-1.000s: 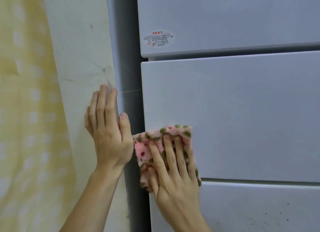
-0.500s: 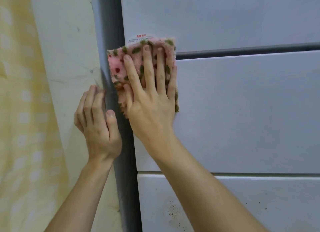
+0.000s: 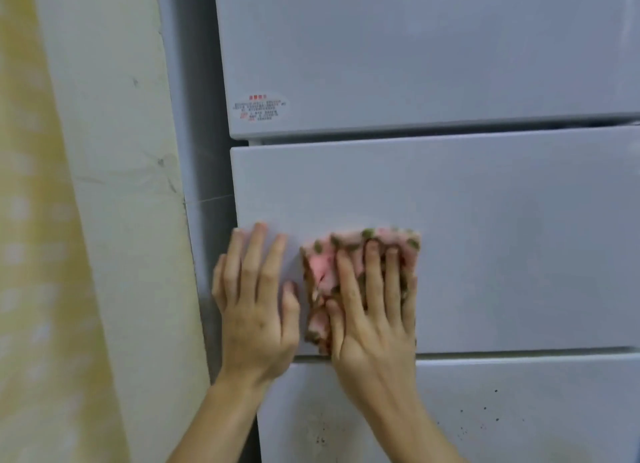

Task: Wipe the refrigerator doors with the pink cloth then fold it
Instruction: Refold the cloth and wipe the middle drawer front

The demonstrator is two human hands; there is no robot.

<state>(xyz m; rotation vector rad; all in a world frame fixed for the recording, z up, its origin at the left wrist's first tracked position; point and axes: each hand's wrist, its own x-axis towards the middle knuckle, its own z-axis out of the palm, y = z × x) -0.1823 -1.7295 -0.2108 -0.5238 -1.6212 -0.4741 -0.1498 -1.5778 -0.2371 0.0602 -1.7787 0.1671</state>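
Plainly, the refrigerator's middle door [image 3: 485,237] fills the view, most of its face stretching to the right of both hands. The left hand [image 3: 256,310] lies flat near the door's left edge, fingers straight and pointing up, holding nothing. Just beside it, the right hand [image 3: 374,324] presses the pink cloth [image 3: 323,272] against the door's lower left with straight, spread fingers. The bunched cloth stands upright, so the next stroke likely runs rightward.

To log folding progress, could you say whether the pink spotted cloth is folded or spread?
Bunched, not neatly folded: the pink green-spotted fluffy cloth lies rumpled in layers under the flat right hand.
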